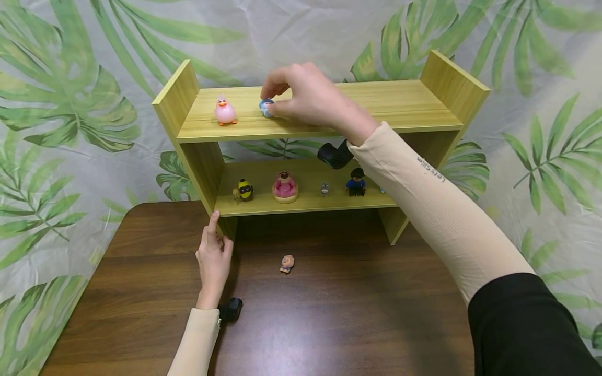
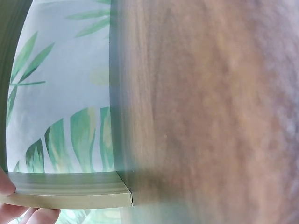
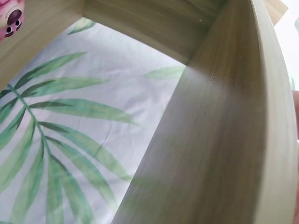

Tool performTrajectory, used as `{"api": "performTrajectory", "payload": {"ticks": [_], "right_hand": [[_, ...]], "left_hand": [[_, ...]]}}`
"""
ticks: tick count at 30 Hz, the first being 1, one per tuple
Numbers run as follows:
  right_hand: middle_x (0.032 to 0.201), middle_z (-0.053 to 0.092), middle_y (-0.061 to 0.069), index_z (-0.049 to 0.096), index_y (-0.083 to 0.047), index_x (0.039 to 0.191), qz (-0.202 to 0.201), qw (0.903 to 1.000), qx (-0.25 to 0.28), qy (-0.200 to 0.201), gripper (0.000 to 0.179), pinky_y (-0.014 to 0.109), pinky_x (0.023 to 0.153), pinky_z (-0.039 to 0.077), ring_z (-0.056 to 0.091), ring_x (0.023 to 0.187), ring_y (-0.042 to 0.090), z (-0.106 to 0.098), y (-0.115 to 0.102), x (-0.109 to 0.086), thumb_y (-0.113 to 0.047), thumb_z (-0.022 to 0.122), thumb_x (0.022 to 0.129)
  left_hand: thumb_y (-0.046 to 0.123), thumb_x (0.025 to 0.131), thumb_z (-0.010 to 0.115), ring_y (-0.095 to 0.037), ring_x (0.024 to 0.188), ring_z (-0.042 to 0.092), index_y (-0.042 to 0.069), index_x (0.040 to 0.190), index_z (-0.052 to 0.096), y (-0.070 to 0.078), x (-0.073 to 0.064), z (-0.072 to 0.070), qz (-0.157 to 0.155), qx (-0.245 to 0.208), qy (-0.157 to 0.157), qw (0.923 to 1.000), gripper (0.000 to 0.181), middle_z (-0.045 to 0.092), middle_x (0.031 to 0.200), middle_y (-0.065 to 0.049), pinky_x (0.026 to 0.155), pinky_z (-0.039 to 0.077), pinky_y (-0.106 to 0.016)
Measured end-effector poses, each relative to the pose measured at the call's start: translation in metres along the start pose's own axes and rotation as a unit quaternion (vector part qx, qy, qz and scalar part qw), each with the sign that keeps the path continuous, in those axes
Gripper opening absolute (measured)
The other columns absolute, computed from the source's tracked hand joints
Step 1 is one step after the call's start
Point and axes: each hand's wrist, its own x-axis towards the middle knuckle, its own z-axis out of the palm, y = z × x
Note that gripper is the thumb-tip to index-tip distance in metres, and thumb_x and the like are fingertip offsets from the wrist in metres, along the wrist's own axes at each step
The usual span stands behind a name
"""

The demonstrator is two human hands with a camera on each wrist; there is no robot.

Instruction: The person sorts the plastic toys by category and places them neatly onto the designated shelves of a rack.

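Note:
On the top board, my right hand [image 1: 312, 96] pinches a small blue-and-white figurine [image 1: 266, 107] between thumb and fingers. A pink duck figure [image 1: 225, 111] stands to its left. My left hand [image 1: 215, 258] is at the lower left of the wooden shelf [image 1: 324, 131]. In the left wrist view its thumb and fingertips [image 2: 44, 215] lie on opposite faces of the side panel [image 2: 70, 198], gripping it. An orange-brown figurine [image 1: 287, 263] lies on the table in front of the shelf.
The lower board holds a yellow figure with goggles [image 1: 245, 190], a pink bear [image 1: 285, 188], a small grey figure [image 1: 324, 189] and a figure in blue and black [image 1: 356, 183]. The right forearm partly hides a light-blue item [image 1: 382, 190]. Leaf-patterned cloth [image 1: 301, 31] hangs behind.

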Motion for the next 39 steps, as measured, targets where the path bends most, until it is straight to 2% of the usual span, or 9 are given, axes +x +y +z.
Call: {"api": "performTrajectory", "payload": {"ticks": [11,22,28,39], "right_hand": [[0.103,0.063,0.001,0.063,-0.008,0.103,-0.006,0.9998,0.004,0.017,0.018,0.028,0.092,0.039,0.055,0.105,0.016,0.001,-0.001,-0.004,-0.015,0.068,0.087],[0.094,0.061,-0.001,0.064,-0.006,0.095,-0.076,0.9954,0.025,0.053,0.009,0.029,0.087,0.043,0.058,0.089,0.009,0.004,0.007,-0.007,-0.009,0.067,0.087],[0.093,0.063,0.000,0.064,-0.004,0.093,-0.096,0.9928,0.029,0.064,0.007,0.026,0.086,0.043,0.059,0.087,0.009,0.005,0.009,-0.007,-0.006,0.067,0.086],[0.095,0.065,-0.001,0.064,-0.004,0.096,-0.102,0.9920,0.038,0.063,0.010,0.025,0.086,0.043,0.060,0.090,0.008,0.006,0.009,-0.008,-0.005,0.068,0.086]], "left_hand": [[-0.012,0.082,0.052,-0.017,0.056,0.033,0.032,0.144,0.030,0.001,0.001,0.000,-0.002,-0.001,-0.004,1.0000,0.080,0.044,0.082,-0.014,0.048,0.029,-0.037],[-0.013,0.081,0.053,-0.019,0.057,0.035,0.033,0.145,0.029,0.000,0.001,0.002,-0.004,0.000,-0.008,1.0000,0.083,0.045,0.083,-0.014,0.049,0.030,-0.038],[-0.013,0.081,0.052,-0.019,0.057,0.035,0.034,0.145,0.029,0.000,0.000,0.001,-0.009,-0.002,-0.014,0.9999,0.083,0.046,0.085,-0.014,0.049,0.031,-0.038],[-0.012,0.082,0.053,-0.018,0.057,0.035,0.033,0.145,0.030,0.001,-0.001,-0.001,-0.012,-0.004,-0.010,0.9999,0.081,0.045,0.083,-0.014,0.050,0.030,-0.038]]}}
